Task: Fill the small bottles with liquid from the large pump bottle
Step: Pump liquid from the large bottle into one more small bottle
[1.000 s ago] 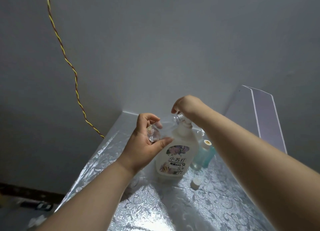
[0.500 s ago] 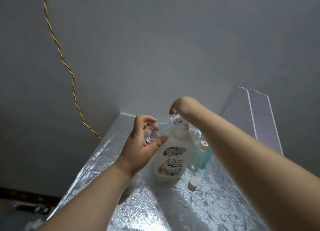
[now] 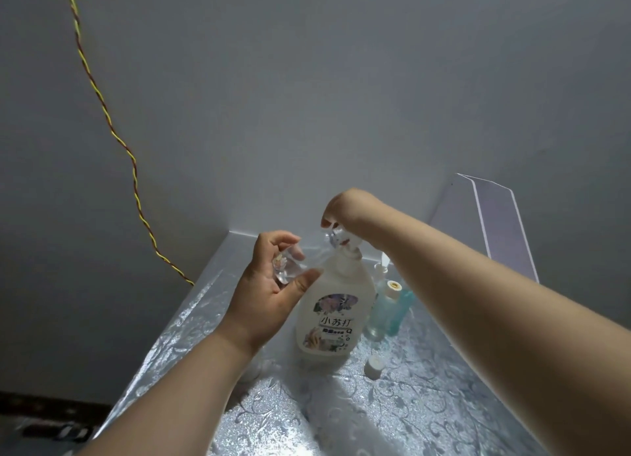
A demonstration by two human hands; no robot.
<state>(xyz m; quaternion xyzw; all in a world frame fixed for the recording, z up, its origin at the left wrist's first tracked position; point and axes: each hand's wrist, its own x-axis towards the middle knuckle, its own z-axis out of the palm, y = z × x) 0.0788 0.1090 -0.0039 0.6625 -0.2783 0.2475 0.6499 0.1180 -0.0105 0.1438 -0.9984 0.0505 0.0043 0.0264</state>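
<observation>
Milky-white plastic, the large pump bottle (image 3: 327,315) stands upright on the silvery patterned table (image 3: 426,414), long axis vertical, pump head (image 3: 336,239) uppermost. The right hand (image 3: 346,208) curls its fingers over that head. The left hand (image 3: 269,295) grips a small clear bottle (image 3: 285,273) beside the neck, its tilt unclear. A teal bottle (image 3: 392,314) and a white cap (image 3: 373,365) sit nearby.

big pump bottle (image 3: 329,315) is standing upright on the desk (image 3: 426,404), milky white body, flowery label with dark Chinese lettering; its clear pump head is sitting right under the right grip (image 3: 346,205); small clear bottle (image 3: 285,271) is being held up off the desk in the left grip (image 3: 269,293), just beside the pump's neck; pale green bottle (image 3: 380,314) with a cream top and a teal bottle (image 3: 403,310) are standing close behind on the right, touching each other; little white cap (image 3: 373,367) is lying loose near the base
</observation>
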